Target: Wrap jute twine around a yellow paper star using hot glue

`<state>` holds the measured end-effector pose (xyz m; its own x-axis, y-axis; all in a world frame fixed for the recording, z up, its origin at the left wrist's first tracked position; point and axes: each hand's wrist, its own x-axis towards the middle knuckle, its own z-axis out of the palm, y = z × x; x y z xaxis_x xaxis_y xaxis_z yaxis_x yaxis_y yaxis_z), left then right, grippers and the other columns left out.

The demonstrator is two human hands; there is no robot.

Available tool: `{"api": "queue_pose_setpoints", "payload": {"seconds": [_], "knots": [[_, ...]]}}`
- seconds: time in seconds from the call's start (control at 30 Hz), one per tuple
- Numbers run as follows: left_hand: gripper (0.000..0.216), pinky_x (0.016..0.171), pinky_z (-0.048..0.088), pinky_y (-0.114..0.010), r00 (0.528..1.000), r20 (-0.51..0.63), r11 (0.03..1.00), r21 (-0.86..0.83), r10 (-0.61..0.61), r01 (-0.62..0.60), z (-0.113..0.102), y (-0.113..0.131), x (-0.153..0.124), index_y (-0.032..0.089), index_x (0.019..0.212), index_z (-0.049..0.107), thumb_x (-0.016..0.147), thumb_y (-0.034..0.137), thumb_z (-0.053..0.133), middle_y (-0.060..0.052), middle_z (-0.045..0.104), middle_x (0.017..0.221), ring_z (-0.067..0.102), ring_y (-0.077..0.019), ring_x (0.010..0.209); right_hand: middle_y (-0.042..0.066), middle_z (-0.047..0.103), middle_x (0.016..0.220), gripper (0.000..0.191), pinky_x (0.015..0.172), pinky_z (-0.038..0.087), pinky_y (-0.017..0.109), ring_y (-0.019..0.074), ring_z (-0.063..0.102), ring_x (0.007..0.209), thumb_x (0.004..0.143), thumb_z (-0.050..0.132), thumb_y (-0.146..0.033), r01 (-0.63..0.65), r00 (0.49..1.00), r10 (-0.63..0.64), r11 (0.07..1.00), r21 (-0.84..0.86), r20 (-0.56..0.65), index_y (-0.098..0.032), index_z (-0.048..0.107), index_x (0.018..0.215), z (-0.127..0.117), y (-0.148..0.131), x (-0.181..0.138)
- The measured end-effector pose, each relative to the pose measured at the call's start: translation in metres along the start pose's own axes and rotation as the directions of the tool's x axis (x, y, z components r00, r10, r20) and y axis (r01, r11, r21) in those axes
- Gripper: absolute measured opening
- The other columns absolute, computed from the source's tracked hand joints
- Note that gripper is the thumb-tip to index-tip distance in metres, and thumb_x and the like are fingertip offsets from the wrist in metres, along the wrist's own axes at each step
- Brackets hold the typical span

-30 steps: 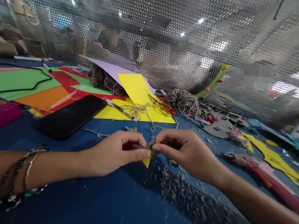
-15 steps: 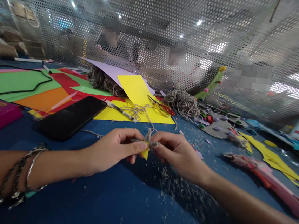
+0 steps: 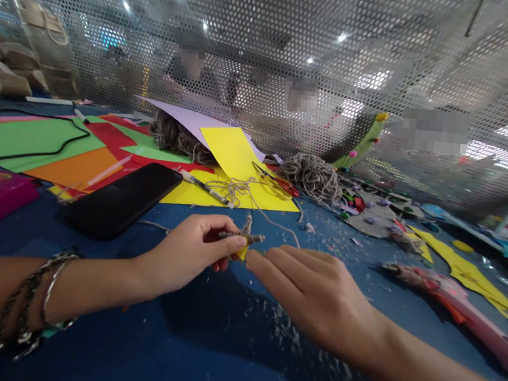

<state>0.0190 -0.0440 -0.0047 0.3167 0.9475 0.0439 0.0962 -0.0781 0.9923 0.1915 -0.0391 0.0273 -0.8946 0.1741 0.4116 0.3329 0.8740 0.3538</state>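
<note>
My left hand pinches a small yellow paper shape wrapped in grey-brown twine just above the blue table. A twine strand trails from it toward the loose twine on the yellow sheet. My right hand lies beside the shape with its fingers stretched out, fingertips at the shape's lower edge; whether they touch it I cannot tell. Bracelets ring my left wrist.
A black phone lies left of the hands. Coloured paper sheets, a pen, red-handled scissors and twine bundles sit behind. A pink glue gun lies at right. Twine crumbs litter the table. People sit beyond a perforated screen.
My right hand let go of the twine-wrapped shape and opened flat, dropping lower and to the right. My left hand kept its pinch and lifted the shape slightly.
</note>
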Motion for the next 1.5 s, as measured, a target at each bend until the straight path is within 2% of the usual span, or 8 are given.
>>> {"api": "queue_pose_setpoints", "payload": {"seconds": [0.17,0.4,0.63,0.83,1.07,1.2,1.3,1.5], "knots": [[0.017,0.045,0.031,-0.016,0.998,0.068,1.0,0.003,0.001,-0.002,0.002,0.001,-0.001,0.016,0.063,0.048,0.077,0.024,0.051,0.008,0.042,0.052,0.041,-0.0048,0.046,0.0,0.05,0.055,0.031,0.046,0.034,0.021,0.0084,0.038,0.049,0.087,0.031,-0.011,-0.003,1.0,0.003,0.999,0.033,-0.003,-0.013,0.058,0.071,-0.006,0.002,0.002],[0.014,0.048,0.031,-0.016,0.98,0.198,1.0,-0.013,0.003,0.0,0.002,0.001,-0.004,0.015,0.067,0.053,0.076,0.026,0.054,0.006,0.049,0.06,0.042,-0.0039,0.049,-0.002,0.054,0.063,0.013,0.052,0.034,0.016,0.0047,0.045,0.055,0.084,0.046,-0.018,-0.208,0.976,0.219,0.944,0.257,-0.015,-0.015,0.056,0.076,-0.007,0.014,-0.004],[0.016,0.05,0.033,-0.015,0.986,0.161,0.982,-0.188,0.043,-0.012,0.002,0.002,-0.005,0.015,0.065,0.053,0.076,0.027,0.056,0.007,0.049,0.057,0.041,-0.0028,0.048,-0.004,0.057,0.061,0.01,0.05,0.034,0.012,0.0021,0.046,0.052,0.08,0.052,-0.018,-0.337,0.929,0.369,0.863,0.377,-0.014,-0.015,0.056,0.071,-0.006,0.021,0.001],[0.012,0.048,0.032,-0.014,0.993,0.118,0.969,-0.244,-0.02,0.049,0.003,0.0,-0.006,0.016,0.077,0.052,0.074,0.025,0.06,0.007,0.05,0.059,0.042,-0.0031,0.051,-0.003,0.051,0.059,0.011,0.05,0.033,0.014,0.0034,0.042,0.051,0.078,0.049,-0.009,-0.249,0.963,0.268,0.885,0.393,0.007,-0.013,0.054,0.068,0.008,0.023,-0.002],[0.016,0.048,0.029,-0.015,0.992,0.119,0.984,-0.168,-0.042,0.061,0.002,-0.002,-0.004,0.015,0.067,0.052,0.074,0.027,0.059,0.007,0.045,0.056,0.039,-0.0036,0.05,-0.002,0.052,0.063,0.013,0.054,0.034,0.016,0.0055,0.045,0.057,0.079,0.046,-0.01,-0.201,0.979,0.192,0.859,0.471,0.069,-0.014,0.051,0.068,0.019,0.022,-0.006],[0.015,0.048,0.028,-0.017,0.999,0.031,0.996,-0.093,-0.005,0.008,0.0,-0.001,-0.002,0.016,0.069,0.052,0.076,0.029,0.055,0.007,0.045,0.058,0.038,-0.005,0.052,0.003,0.053,0.079,0.005,0.066,0.039,0.021,0.0097,0.048,0.074,0.077,0.048,-0.015,-0.262,0.953,0.303,0.849,0.458,-0.017,-0.014,0.05,0.082,0.011,0.023,-0.003],[0.016,0.046,0.027,-0.016,0.997,-0.074,0.999,-0.022,0.022,-0.024,-0.001,-0.002,-0.002,0.016,0.072,0.051,0.076,0.031,0.055,0.007,0.043,0.058,0.035,-0.0053,0.05,0.004,0.049,0.076,0.009,0.067,0.038,0.027,0.013,0.044,0.074,0.076,0.045,-0.024,-0.298,0.927,0.368,0.84,0.454,-0.073,-0.015,0.044,0.075,0.008,0.022,-0.002],[0.016,0.051,0.032,-0.015,0.991,0.008,0.991,-0.03,0.13,-0.13,0.001,-0.002,-0.005,0.016,0.069,0.046,0.077,0.028,0.054,0.007,0.044,0.059,0.041,-0.0051,0.055,-0.003,0.049,0.059,0.018,0.051,0.032,0.019,0.0063,0.041,0.053,0.083,0.042,-0.024,-0.342,0.939,0.308,0.778,0.527,0.155,-0.015,0.049,0.069,0.013,0.014,0.002]]}}
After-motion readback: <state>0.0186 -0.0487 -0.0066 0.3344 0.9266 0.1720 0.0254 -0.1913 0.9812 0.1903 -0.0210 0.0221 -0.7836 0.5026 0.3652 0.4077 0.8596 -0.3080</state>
